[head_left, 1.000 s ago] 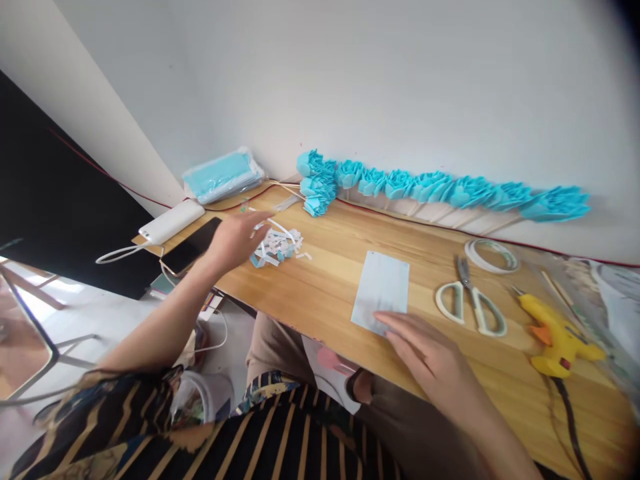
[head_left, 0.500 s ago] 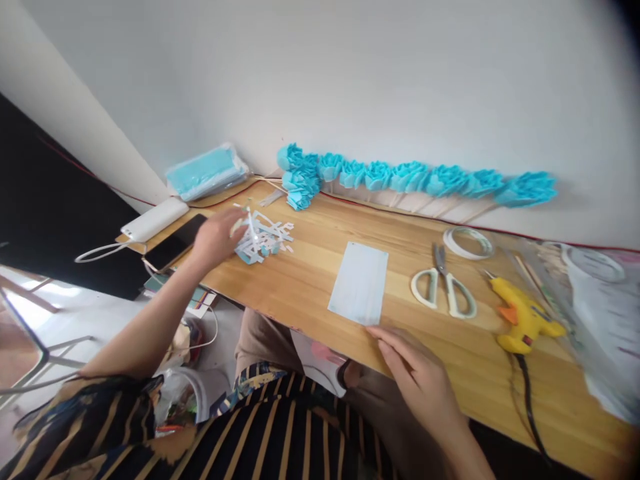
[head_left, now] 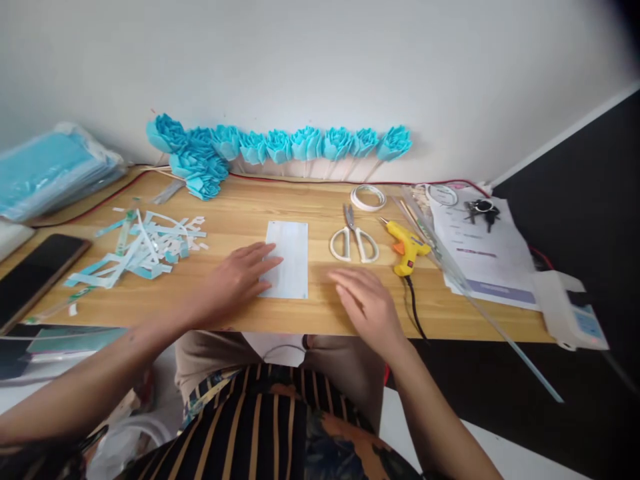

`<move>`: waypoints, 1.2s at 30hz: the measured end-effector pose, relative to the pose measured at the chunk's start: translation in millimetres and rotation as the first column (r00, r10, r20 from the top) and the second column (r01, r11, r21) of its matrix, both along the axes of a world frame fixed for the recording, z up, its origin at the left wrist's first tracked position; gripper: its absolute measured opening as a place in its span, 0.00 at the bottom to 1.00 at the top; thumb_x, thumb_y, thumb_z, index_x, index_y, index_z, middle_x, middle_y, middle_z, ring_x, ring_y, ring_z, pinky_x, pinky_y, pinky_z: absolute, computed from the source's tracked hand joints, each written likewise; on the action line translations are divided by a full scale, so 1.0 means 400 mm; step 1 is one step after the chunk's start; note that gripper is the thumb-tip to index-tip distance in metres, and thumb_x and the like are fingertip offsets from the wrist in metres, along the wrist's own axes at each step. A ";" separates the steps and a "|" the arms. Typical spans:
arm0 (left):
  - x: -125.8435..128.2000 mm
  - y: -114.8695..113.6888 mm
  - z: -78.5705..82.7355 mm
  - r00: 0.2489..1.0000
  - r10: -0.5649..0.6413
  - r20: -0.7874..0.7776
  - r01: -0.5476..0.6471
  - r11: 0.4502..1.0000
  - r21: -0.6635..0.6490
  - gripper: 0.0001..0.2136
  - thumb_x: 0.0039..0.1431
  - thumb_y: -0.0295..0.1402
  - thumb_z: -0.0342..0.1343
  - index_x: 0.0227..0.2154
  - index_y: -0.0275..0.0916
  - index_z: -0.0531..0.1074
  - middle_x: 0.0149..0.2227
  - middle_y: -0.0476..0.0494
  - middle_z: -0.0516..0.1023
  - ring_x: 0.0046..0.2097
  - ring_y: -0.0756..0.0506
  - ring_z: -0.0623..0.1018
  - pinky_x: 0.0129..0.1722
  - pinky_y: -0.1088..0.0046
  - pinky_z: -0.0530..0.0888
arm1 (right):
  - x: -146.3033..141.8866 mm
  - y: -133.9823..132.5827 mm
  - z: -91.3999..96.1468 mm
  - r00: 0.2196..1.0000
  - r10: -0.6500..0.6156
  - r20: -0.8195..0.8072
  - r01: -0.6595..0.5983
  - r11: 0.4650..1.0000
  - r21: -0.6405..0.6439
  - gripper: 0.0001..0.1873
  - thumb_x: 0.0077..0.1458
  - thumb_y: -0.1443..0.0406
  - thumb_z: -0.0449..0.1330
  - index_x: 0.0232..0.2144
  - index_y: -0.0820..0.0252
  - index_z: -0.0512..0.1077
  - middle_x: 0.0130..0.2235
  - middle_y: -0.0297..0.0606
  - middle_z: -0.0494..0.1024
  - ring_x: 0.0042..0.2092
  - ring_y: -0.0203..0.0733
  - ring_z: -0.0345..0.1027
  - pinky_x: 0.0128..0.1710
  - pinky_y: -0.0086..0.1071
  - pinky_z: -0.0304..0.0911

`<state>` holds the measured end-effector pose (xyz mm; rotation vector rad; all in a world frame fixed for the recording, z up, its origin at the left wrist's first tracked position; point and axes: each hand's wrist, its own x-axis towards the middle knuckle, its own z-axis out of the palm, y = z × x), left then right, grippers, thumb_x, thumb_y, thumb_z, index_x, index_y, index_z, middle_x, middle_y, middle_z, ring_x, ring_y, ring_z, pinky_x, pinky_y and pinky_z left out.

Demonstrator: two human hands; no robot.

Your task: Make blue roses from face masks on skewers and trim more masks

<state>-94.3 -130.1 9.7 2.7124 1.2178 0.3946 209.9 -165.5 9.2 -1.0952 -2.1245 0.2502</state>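
Note:
A pale blue-white rectangular sheet (head_left: 290, 260) lies flat on the wooden table (head_left: 240, 213). Over its left edge is my left hand (head_left: 243, 273), fingers spread and holding nothing; whether the fingertips touch the sheet I cannot tell. To the right of the sheet, my right hand (head_left: 365, 303) hovers near the table's front, slightly blurred, fingers extended with nothing in them. White-handled scissors (head_left: 353, 237) lie just beyond it, blades pointing away. A yellow glue gun (head_left: 407, 247) rests further right. Left of my left hand sits a pile of white and blue cut strips (head_left: 150, 243).
Blue artificial flowers (head_left: 307, 143) on sticks lean along the wall. A tape roll (head_left: 369, 197) lies behind the scissors. On the right are printed papers (head_left: 480, 247) with keys (head_left: 483, 210). A phone (head_left: 40, 277) and a bagged blue stack (head_left: 55, 170) are on the left.
My left hand has moved right, from the strip pile to the sheet. My right hand has come away from the sheet's lower edge. The camera view has turned right.

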 end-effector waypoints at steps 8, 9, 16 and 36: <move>0.084 0.066 -0.026 0.987 0.037 -0.155 -0.039 0.999 -0.013 0.22 0.70 0.40 0.51 0.63 0.39 0.69 0.69 0.33 0.61 0.70 0.34 0.61 0.68 0.51 0.59 | 0.021 0.115 -0.026 0.856 -0.216 0.470 0.283 0.956 -0.075 0.25 0.66 0.60 0.53 0.60 0.67 0.69 0.65 0.54 0.67 0.69 0.60 0.54 0.67 0.55 0.55; 0.090 0.072 -0.022 0.983 0.045 -0.176 -0.049 0.999 -0.015 0.22 0.70 0.40 0.51 0.63 0.39 0.68 0.70 0.34 0.61 0.70 0.34 0.60 0.68 0.51 0.59 | 0.015 0.122 -0.027 0.842 -0.212 0.496 0.290 0.953 -0.084 0.25 0.66 0.60 0.53 0.61 0.69 0.69 0.65 0.56 0.67 0.69 0.61 0.54 0.67 0.55 0.54; 0.112 0.093 0.002 0.959 0.082 -0.271 -0.097 0.994 -0.044 0.23 0.71 0.41 0.49 0.66 0.42 0.64 0.71 0.36 0.58 0.71 0.35 0.59 0.68 0.53 0.58 | -0.004 0.150 0.000 0.788 -0.218 0.576 0.317 0.945 -0.077 0.25 0.66 0.61 0.54 0.59 0.73 0.69 0.63 0.59 0.69 0.67 0.63 0.55 0.67 0.55 0.53; -0.304 0.202 0.173 0.664 0.632 0.399 -0.652 0.751 -0.106 0.18 0.65 0.43 0.52 0.38 0.33 0.81 0.37 0.40 0.84 0.39 0.43 0.79 0.42 0.70 0.71 | -0.165 0.305 -0.029 0.823 -0.059 0.565 0.009 0.996 0.091 0.18 0.63 0.68 0.53 0.50 0.68 0.76 0.49 0.53 0.79 0.50 0.55 0.72 0.53 0.46 0.65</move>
